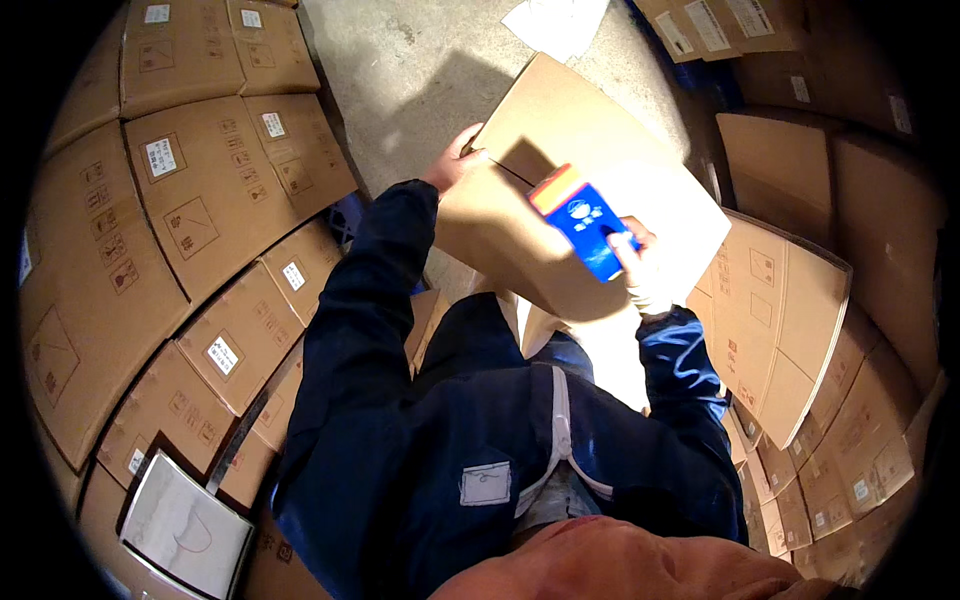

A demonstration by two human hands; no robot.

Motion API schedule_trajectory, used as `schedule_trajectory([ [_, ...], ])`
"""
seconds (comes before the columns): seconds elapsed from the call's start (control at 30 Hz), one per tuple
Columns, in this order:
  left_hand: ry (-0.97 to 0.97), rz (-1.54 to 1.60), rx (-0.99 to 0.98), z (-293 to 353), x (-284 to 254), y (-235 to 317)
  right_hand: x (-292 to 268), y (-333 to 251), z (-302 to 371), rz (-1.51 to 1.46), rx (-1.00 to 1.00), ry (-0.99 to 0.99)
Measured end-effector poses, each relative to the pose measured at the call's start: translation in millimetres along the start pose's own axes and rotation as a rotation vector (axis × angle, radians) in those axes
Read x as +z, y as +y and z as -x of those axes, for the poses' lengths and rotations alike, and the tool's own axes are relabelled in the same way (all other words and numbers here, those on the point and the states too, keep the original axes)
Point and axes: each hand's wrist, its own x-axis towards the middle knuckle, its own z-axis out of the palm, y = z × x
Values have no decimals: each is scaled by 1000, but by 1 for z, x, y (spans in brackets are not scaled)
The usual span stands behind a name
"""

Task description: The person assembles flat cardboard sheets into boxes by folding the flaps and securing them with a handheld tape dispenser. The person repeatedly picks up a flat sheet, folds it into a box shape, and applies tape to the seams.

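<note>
A plain brown cardboard box [620, 140] is in front of my body, a seam crossing its lit top. My left hand [457, 162] grips it at the left edge beside the seam, fingers curled over the cardboard. Above the right part of the box, my right hand [642, 268] is closed on a flat blue-and-orange packet [583, 220]. The thumb lies across the packet's blue lower end, and its orange end points up and left. The packet casts a shadow on the cardboard; whether it touches the box I cannot tell.
Stacked cartons [205, 180] with white labels line the left side. More cartons [770, 320] crowd the right. A framed white sheet [188, 530] leans at the lower left. White paper [560, 25] lies on the concrete floor [390, 70] beyond the box.
</note>
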Motion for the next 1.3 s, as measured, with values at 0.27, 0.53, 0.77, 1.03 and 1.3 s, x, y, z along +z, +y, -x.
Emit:
schedule_trajectory([
  [0.27, -24, -4, 69, -12, -23, -16, 73, 37, -64, 146, -173, -126],
  [0.53, 147, -347, -173, 23, -3, 15, 72, 44, -59, 159, -156, -67],
  [0.77, -241, 640, -582, 18, -2, 9, 72, 39, -58, 196, -121, -104],
  [1.03, -371, 500, -513, 9, -8, 4, 72, 39, -60, 200, -138, -112],
  [1.3, -1, 215, -291, 10, -13, 11, 80, 14, -57, 304, -70, -119],
])
